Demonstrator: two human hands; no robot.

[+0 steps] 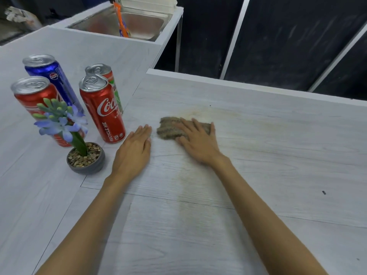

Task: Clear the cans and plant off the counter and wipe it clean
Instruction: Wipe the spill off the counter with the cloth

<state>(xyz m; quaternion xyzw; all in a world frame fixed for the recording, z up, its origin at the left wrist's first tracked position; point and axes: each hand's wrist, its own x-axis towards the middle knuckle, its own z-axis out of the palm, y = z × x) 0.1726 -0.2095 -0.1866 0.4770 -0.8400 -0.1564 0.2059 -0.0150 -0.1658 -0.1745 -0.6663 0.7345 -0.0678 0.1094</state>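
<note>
- Right hand (196, 143): it lies flat on the cloth (168, 130) with the fingers straight and spread, pressing, not gripping. Broad palm pressure suits a wiping stroke.
- Cloth: a brown crumpled pad, pinned to the counter (258, 155) under your right fingers, at the near edge of a yellowish stain (208, 114). By my reading, that mark is what you are working on.
- Left hand (135, 149): palm down, fingers straight and together, holding nothing. It rests on the counter between the cloth and the cans, probably as a brace.
- Cans, four, all upright in a cluster to your left: blue can (49, 76), far red can (33, 100), green-and-red can (107, 76) and near red can (103, 114). The last stands just beside your left fingertips. Grouped there, they leave the stained section free.
- Plant (65, 124): it has blue flowers and stands upright in a grey pot (95, 163) of pebbles, in front of the cans.
- Sink (139, 22): a steel sink at the far end, well apart from everything else.
- Status, judged: clearing looks done and wiping is under way.
</note>
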